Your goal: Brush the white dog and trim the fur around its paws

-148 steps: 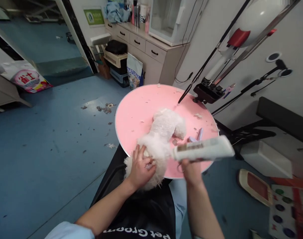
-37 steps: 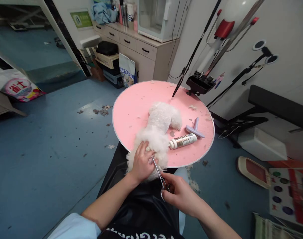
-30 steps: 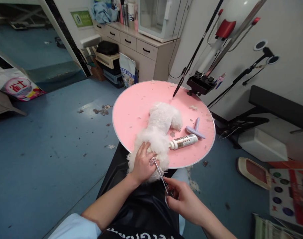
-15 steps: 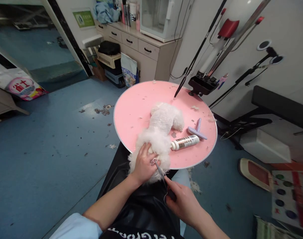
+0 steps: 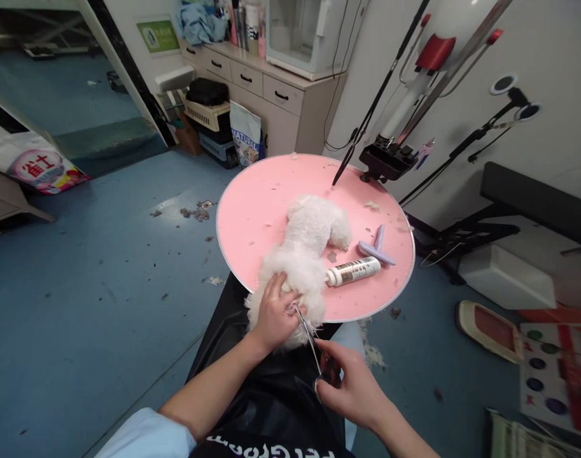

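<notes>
A fluffy white dog [image 5: 309,229] lies on the round pink grooming table [image 5: 252,197], its head at the near edge over a black apron [image 5: 223,356]. My left hand [image 5: 275,318] rests on the head, fingers and thumb gripping the ear [image 5: 293,307] so its pinkish inside shows. In my right hand [image 5: 350,378] is a slim metal hemostat [image 5: 310,337], held by its finger rings with the tip at the ear opening. Its handles stand somewhat apart. Right of the dog's head lies a white bottle [image 5: 354,271], and behind that a lilac T-shaped comb [image 5: 377,247].
Tufts of fur lie on the table and the blue floor [image 5: 104,286]. A black strap [image 5: 347,156] hangs to the table's far side beside a black tool holder [image 5: 388,159]. Drawers [image 5: 252,79] and a pet carrier [image 5: 207,114] stand behind. A dark bench [image 5: 533,203] is at right.
The hemostat's handles have spread further apart as my right hand's fingers opened and its thumb shifted. Its tip stays at the ear. My left hand and the dog look unchanged.
</notes>
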{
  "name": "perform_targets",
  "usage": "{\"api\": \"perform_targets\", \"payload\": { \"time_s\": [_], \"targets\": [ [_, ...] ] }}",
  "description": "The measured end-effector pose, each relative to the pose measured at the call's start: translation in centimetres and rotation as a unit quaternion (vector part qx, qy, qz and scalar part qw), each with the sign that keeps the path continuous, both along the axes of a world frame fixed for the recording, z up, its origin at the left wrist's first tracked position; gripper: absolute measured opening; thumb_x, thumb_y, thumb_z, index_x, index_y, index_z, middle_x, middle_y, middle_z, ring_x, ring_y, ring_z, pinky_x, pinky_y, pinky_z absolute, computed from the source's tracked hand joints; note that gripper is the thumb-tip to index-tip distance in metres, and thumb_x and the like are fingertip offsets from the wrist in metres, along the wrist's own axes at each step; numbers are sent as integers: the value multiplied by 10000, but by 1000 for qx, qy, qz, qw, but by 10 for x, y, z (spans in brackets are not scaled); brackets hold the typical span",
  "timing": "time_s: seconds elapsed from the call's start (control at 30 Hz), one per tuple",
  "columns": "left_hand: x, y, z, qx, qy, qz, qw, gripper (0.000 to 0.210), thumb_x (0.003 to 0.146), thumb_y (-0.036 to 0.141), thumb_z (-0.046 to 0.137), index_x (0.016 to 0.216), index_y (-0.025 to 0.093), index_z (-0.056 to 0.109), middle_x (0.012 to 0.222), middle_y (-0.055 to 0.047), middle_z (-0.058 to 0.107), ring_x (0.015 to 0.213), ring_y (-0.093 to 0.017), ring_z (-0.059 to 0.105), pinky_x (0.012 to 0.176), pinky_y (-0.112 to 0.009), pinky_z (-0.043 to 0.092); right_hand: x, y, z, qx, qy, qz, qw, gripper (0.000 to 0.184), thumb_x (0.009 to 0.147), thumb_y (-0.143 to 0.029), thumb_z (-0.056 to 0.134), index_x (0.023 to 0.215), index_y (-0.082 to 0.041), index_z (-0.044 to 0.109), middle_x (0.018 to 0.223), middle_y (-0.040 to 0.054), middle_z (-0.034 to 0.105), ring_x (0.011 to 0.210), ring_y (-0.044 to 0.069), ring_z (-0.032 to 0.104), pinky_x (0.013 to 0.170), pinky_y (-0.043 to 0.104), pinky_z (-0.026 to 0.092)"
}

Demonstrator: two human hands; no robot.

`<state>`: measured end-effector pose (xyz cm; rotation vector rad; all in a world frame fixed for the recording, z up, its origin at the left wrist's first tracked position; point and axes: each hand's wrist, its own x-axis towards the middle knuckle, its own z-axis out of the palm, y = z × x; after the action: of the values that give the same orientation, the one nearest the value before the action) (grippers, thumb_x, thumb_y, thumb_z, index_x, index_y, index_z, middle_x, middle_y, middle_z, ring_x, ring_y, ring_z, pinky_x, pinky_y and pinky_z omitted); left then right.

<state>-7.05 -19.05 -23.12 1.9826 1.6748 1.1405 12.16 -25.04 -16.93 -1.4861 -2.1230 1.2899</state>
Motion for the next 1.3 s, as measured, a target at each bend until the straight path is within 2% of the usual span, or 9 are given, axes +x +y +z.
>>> {"api": "perform_targets", "payload": {
  "time_s": [0.1,0.27,0.47,0.67,0.87,0.97,1.1,1.2,1.3],
  "targets": [
    [1,-2,1,26,18,0,1000,245,731,247,665,963,180,705,1380,-121,385,1292,-336,354,1052,-511,373,-6,6,14,-80,31,-26,996,461,642,-97,564,1096,-168,597,719,-30,600,542,95,509,526,206,413],
    [1,-2,4,40,33,-3,999,258,720,219,661,972,181,704,1367,-125,395,1290,-334,357,1060,-498,372,-13,11,20,-130,86,-36,987,409,699,-106,537,1094,-166,624,730,-24,627,526,81,463,506,186,374],
    [-1,0,1,41,5,-2,999,207,708,219,670,905,177,716,1353,-118,420,1268,-325,394,1039,-504,395,-8,1,13,-139,119,-25,983,496,727,-102,527,1215,-177,577,760,-18,646,540,85,457,509,184,368],
    [-1,2,-5,46,-6,3,999,195,724,236,669,900,168,719,1355,-132,421,1265,-335,398,1032,-506,400,-5,-7,7,-128,125,1,984,521,716,-63,514,1223,-174,562,763,-21,629,578,91,466,536,198,376],
    [-1,1,-5,60,8,-7,998,224,716,226,675,931,172,710,1355,-137,410,1267,-339,386,1019,-521,407,-7,0,3,-151,121,-77,978,548,650,-60,576,1188,-160,566,765,-16,609,583,97,476,551,222,392],
    [-1,0,-4,77,16,-15,997,255,712,220,672,958,160,699,1354,-150,401,1264,-342,383,1017,-526,404,-10,5,-1,-181,174,-80,965,507,664,-73,568,1163,-160,580,723,-25,577,574,94,469,532,218,365],
    [-2,0,-4,84,15,-13,996,250,707,221,666,947,155,696,1346,-147,411,1261,-341,389,1016,-520,408,-10,0,-1,-244,263,-66,931,453,721,-110,558,1169,-172,574,743,-20,565,579,82,455,516,204,329],
    [-3,0,-3,78,7,-9,997,232,705,222,664,927,162,702,1339,-140,423,1252,-332,405,1015,-507,416,-7,-8,1,-278,282,-83,914,453,714,-140,602,1165,-168,570,740,-19,565,554,71,444,497,195,312],
    [-3,0,-3,73,7,-12,997,234,708,226,665,929,160,704,1341,-145,417,1255,-338,401,1017,-507,412,-7,-9,1,-271,288,-115,911,456,688,-151,638,1139,-165,575,728,-15,583,558,84,484,509,205,351]
  ]
}}
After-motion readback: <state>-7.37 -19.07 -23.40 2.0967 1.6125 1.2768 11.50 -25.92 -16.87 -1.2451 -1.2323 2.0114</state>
